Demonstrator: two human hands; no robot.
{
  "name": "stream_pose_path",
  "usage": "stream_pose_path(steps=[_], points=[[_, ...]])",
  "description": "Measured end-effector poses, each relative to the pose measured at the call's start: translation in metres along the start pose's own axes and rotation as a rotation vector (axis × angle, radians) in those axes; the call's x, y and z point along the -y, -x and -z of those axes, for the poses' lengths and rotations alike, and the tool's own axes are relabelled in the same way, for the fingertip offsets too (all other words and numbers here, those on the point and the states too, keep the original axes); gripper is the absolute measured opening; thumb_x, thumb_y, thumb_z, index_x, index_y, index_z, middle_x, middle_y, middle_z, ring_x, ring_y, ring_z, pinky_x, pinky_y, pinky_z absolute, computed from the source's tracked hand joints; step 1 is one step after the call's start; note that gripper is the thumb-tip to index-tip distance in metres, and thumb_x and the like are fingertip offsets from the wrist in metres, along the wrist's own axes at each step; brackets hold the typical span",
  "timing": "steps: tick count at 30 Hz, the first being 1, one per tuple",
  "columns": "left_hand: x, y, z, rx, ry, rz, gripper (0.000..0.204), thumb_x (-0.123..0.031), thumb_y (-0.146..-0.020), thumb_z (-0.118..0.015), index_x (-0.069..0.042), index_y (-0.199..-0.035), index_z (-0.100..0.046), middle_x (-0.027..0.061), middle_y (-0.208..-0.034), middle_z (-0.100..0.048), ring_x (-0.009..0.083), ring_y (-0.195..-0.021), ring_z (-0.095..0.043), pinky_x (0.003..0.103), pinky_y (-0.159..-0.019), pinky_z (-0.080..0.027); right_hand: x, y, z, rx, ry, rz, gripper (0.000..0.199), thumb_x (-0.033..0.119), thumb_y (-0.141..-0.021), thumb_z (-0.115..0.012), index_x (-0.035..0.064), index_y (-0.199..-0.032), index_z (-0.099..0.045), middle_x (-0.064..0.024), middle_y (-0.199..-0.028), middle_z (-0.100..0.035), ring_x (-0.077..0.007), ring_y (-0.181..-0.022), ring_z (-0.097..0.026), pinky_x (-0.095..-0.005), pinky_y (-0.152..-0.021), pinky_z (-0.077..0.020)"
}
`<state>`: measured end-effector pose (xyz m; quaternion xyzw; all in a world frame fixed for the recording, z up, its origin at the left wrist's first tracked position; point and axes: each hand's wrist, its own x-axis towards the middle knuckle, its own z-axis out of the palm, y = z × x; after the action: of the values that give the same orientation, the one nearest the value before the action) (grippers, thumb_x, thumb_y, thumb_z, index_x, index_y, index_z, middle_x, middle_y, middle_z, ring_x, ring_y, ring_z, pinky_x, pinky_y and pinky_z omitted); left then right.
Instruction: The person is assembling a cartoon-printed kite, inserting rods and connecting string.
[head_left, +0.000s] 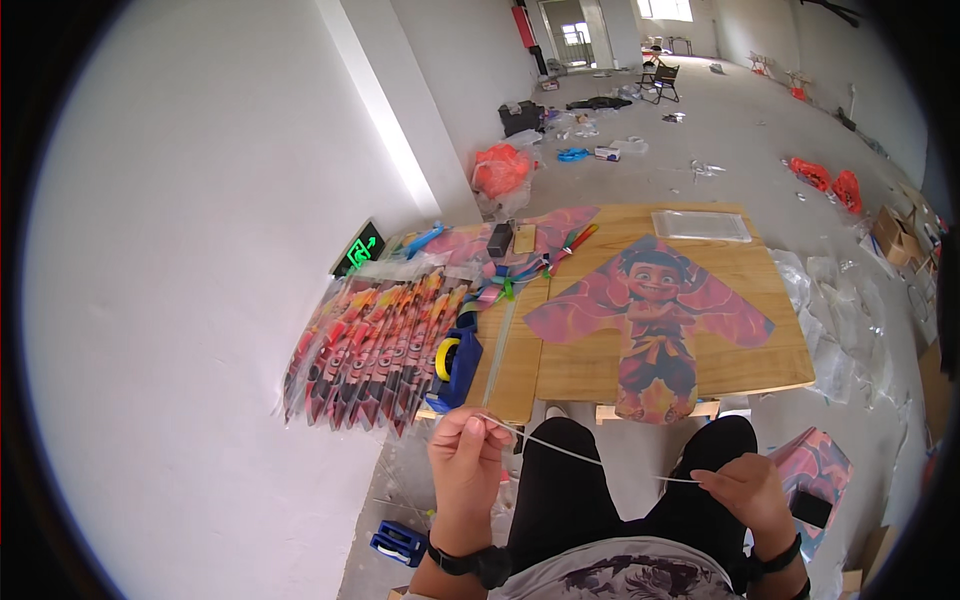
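Note:
Between my hands, above my lap, runs a thin white rod (560, 447), slightly bowed. Its middle is hard to make out against the grey floor. My left hand (467, 462) pinches one end between thumb and fingertips, near the table's front edge. The other end is pinched in my right hand (745, 488), over my right knee. Ahead of me a printed kite sail (655, 320) with a cartoon figure lies flat on the wooden table (780, 350), its lower tip at the front edge. A blue tape dispenser (460, 370) with a yellow roll stands beyond my left hand.
Packed printed kites (370, 345) fill the table's left side. Ribbons (500, 283), a dark block (499, 239) and a clear tray (702, 226) lie farther back. A second dispenser (399, 543) is on the floor at left; a phone (811, 509) rests on printed material at right.

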<state>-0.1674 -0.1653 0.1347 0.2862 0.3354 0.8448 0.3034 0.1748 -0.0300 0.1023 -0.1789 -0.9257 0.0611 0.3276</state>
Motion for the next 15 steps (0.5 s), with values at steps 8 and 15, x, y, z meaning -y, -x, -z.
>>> stream_pose_path(steps=[8,15], points=[[-0.008,-0.008,0.012,0.045,-0.127,-0.165,0.009,-0.005,-0.098,-0.062,0.003,-0.101,-0.065,0.0107,-0.091,-0.064,0.0172,-0.082,-0.064,0.030,-0.078,-0.054,0.002,-0.011,-0.005,0.069,-0.009,0.027,0.027,0.013,-0.072,-0.077,0.0155,-0.099,-0.075,0.0021,-0.063,-0.053,-0.0181,-0.056,-0.054,-0.0323,-0.053,-0.0432],[-0.005,-0.015,0.019,0.267,-0.256,-0.142,0.010,-0.005,-0.095,-0.066,0.003,-0.101,-0.065,0.0112,-0.089,-0.064,0.0175,-0.078,-0.065,0.030,-0.072,-0.054,-0.006,-0.002,-0.013,0.122,-0.135,-0.092,0.034,0.015,-0.074,-0.078,0.0176,-0.107,-0.075,-0.0015,-0.068,-0.059,-0.0232,-0.061,-0.061,-0.0351,-0.057,-0.0489]])
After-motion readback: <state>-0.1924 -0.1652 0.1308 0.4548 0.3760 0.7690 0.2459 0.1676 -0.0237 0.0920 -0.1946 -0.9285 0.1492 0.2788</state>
